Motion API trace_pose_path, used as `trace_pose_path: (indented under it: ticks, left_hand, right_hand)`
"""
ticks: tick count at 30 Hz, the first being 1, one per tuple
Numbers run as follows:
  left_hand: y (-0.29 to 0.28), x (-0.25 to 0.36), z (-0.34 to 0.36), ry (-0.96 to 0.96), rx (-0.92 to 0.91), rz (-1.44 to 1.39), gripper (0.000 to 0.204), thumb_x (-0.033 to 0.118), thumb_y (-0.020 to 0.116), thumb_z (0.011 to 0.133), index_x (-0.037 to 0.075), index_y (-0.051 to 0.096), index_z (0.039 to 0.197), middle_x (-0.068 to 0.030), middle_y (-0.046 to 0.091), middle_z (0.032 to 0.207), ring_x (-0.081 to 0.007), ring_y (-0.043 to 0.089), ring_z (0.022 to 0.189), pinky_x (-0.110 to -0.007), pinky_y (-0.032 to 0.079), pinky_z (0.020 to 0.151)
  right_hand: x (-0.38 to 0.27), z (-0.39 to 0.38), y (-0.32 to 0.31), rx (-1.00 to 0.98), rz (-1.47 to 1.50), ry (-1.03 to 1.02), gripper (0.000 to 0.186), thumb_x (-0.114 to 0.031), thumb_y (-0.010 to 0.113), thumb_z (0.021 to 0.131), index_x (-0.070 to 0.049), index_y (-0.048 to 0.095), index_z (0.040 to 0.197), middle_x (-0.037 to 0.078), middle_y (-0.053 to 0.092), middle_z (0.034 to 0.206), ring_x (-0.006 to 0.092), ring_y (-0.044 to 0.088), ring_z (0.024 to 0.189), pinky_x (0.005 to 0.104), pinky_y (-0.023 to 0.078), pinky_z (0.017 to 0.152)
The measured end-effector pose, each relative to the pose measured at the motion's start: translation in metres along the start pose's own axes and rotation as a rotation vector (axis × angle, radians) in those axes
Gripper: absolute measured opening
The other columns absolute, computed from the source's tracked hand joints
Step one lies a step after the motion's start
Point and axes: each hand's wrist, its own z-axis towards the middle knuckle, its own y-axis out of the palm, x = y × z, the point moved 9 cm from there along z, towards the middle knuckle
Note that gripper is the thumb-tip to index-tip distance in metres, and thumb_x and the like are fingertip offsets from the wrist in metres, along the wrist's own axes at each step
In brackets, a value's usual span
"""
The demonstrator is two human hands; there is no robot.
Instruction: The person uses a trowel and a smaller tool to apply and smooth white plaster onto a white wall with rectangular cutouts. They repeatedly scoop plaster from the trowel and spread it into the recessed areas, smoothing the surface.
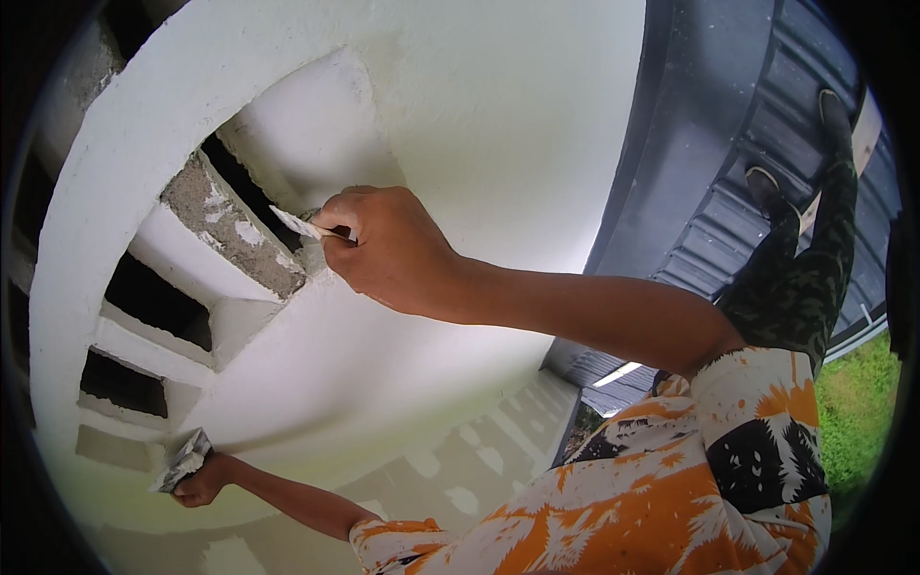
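My right hand [386, 251] is at the centre of the tilted view, shut on a small putty knife [299, 225]. The blade tip touches a bare grey concrete slat [230, 235] in a slotted opening of the white plastered wall [498, 115]. Far down at the lower left, my left hand [203, 482] grips a flat scraper [182, 462] loaded with grey-white filler, held against the wall's curved white edge. Both forearms are bare, coming out of an orange, white and black patterned shirt.
Several dark slots [153, 299] lie between white slats left of the knife. My legs in dark patterned trousers [795, 278] and shoes stand on a dark corrugated metal roof [709, 125]. Green grass [858, 412] shows at the right. A lower wall has patched filler spots [460, 498].
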Motion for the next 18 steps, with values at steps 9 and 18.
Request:
trace_pose_path:
  ticks: [9, 18]
  left_hand:
    - [-0.002, 0.001, 0.005, 0.028, -0.014, 0.017, 0.025, 0.021, 0.053, 0.096, -0.002, 0.056, 0.107, -0.0114, 0.063, 0.096, -0.0208, 0.064, 0.075, -0.036, 0.059, 0.062]
    - [0.000, 0.006, -0.001, 0.003, -0.016, 0.008, 0.026, 0.022, 0.053, 0.098, -0.001, 0.058, 0.108, -0.0097, 0.063, 0.098, -0.0196, 0.063, 0.075, -0.035, 0.059, 0.061]
  right_hand:
    - [-0.008, -0.022, -0.006, -0.141, 0.120, 0.165, 0.013, -0.003, 0.057, 0.088, 0.007, 0.064, 0.086, 0.012, 0.063, 0.075, 0.0141, 0.055, 0.053, 0.0304, 0.044, 0.049]
    - [0.006, 0.027, -0.007, -0.051, 0.167, 0.253, 0.022, -0.003, 0.060, 0.070, 0.002, 0.049, 0.052, 0.013, 0.054, 0.050, 0.0199, 0.050, 0.045, 0.0403, 0.038, 0.044]
